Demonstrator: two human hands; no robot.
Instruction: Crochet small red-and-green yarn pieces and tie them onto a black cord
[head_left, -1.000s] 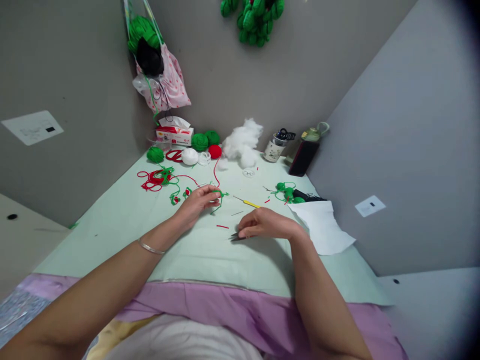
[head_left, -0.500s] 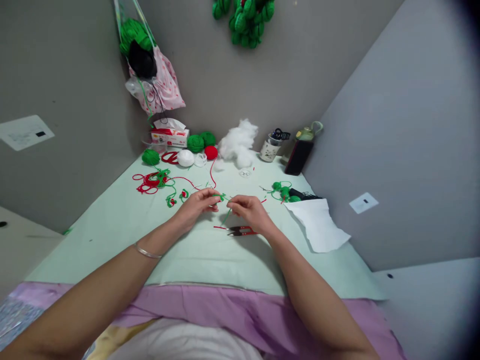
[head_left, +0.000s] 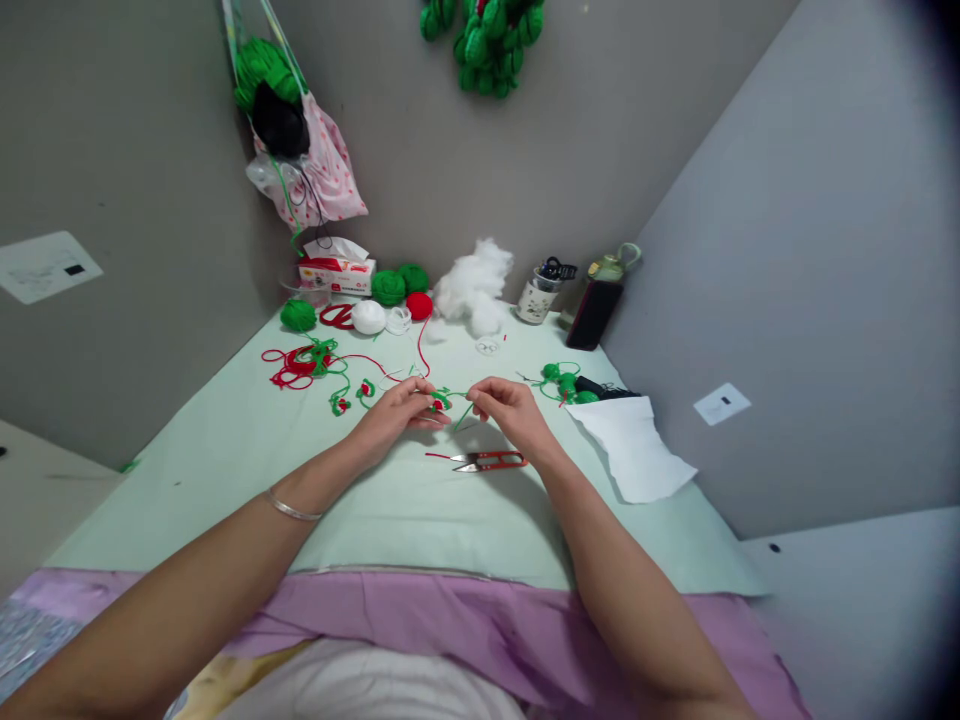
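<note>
My left hand (head_left: 400,415) pinches a small green and red crocheted piece (head_left: 440,403) between thumb and fingers. From that piece a strand of green yarn (head_left: 458,395) runs to the right, drawn out straight. My right hand (head_left: 508,410) is closed on this strand, its fingertips pressed together, with a loose end hanging below. Beneath the right hand lie orange-handled thread snips (head_left: 491,461), blades pointing left, near a short red yarn scrap (head_left: 437,456). Two similar crocheted pieces (head_left: 365,390) rest left of my left hand.
Tangled red and green yarn (head_left: 304,362) lies at left. Along the back stand a tissue box (head_left: 337,272), yarn balls (head_left: 388,288), white stuffing (head_left: 476,288), a cup of tools (head_left: 537,300) and a phone (head_left: 595,314). White paper (head_left: 637,450) lies at right.
My right hand has moved a little to the right, away from the left, with the green strand stretching between them. More of the crocheted piece's red shows. The snips' handles are now uncovered.
</note>
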